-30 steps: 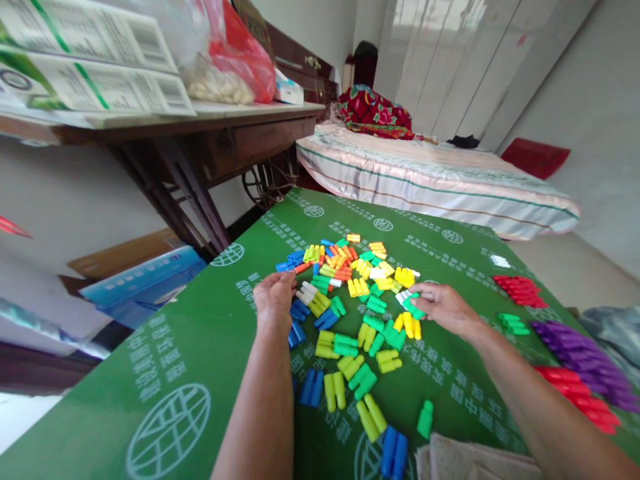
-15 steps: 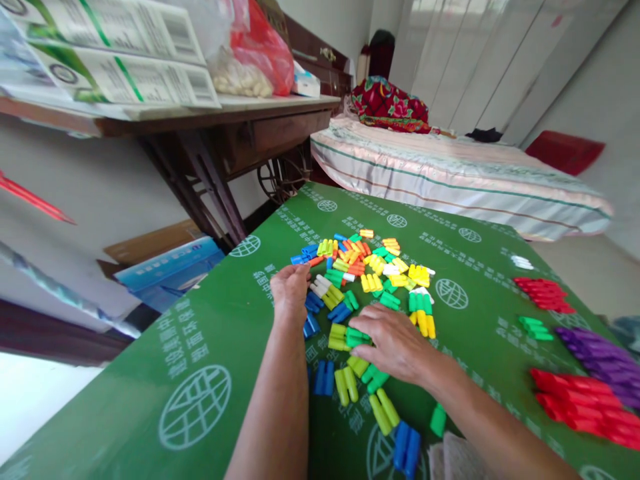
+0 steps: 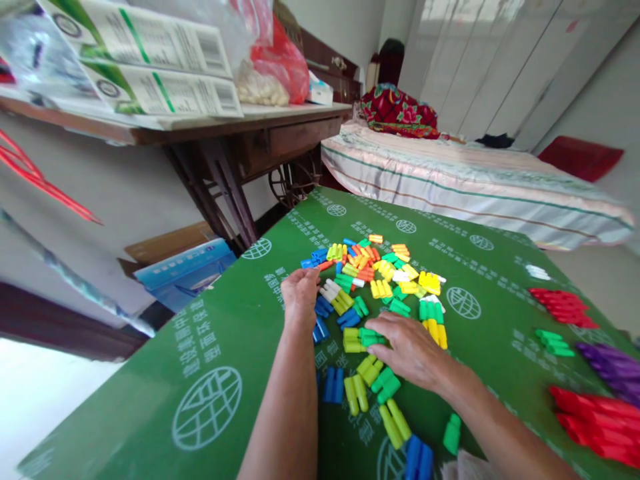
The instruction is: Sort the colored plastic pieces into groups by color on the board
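The person leans over a green printed board [image 3: 220,347] where a loose heap of plastic pegs [image 3: 377,280] in yellow, orange, green, blue and white lies spread across the middle. The left hand [image 3: 300,290] sits at the heap's left edge with its fingers curled under, knuckles up, right against some blue pegs [image 3: 321,308] and a white and yellow-green pair [image 3: 333,293]; from here I cannot tell whether anything is pinched inside it. The right hand [image 3: 407,347] lies palm down and flat, fingers spread and loose, gripping nothing, its fingertips resting on a green pair [image 3: 369,339] that lies beside a yellow-green one near the heap's near side. More pairs lie scattered closer to the person, among them a blue pair [image 3: 333,385] and a lone green peg [image 3: 453,433]. Well off to the right, sorted groups lie apart from the heap: a red row [image 3: 563,307], a small green group [image 3: 553,341], a purple row [image 3: 610,363] and a larger red lot [image 3: 595,420]. Beyond the board stand a striped bed [image 3: 465,177] and a dark wooden table [image 3: 240,130] stacked with boxes
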The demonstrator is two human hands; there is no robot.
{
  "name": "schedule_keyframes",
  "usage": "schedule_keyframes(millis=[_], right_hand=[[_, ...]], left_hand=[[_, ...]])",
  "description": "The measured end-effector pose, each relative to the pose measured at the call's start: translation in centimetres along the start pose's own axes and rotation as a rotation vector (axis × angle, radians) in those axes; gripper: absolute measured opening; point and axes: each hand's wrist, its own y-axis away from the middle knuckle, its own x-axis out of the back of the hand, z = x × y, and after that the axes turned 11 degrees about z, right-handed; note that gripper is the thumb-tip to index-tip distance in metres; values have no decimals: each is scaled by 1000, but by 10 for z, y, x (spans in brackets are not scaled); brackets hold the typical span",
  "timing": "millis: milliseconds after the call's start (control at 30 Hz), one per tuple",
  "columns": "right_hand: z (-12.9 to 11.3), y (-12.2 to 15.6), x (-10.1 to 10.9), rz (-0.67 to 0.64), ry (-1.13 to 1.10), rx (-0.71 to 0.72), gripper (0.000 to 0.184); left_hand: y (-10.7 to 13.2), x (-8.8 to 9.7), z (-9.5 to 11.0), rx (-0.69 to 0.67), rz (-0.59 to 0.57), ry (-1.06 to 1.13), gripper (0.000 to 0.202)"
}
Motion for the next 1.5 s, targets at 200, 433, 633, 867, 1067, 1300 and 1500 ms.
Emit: schedule_keyframes(millis=[200, 433, 633, 867, 1067, 1300, 1500], right_hand=[[-2, -11, -5, 85, -17, -20, 19], [12, -62, -14, 362, 86, 73, 19], [12, -103, -18, 238, 209, 140, 17], [19, -109, -27, 356, -77, -22, 25], [61, -91, 7, 532, -597, -308, 34], [121, -34, 66, 552, -887, -772, 31], [105, -17, 43, 559, -1229, -725, 42]], left_hand=[[2, 1, -1, -195, -130, -248, 27], [3, 1, 2, -381, -273, -586, 13], [-3, 5, 1, -411, -244, -739, 18], [-3, 5, 1, -413, -222, -811, 21], [-2, 6, 7, -427, -225, -837, 20], [-2, 3, 13, -441, -223, -846, 20], [-1, 3, 13, -477, -212, -877, 22]])
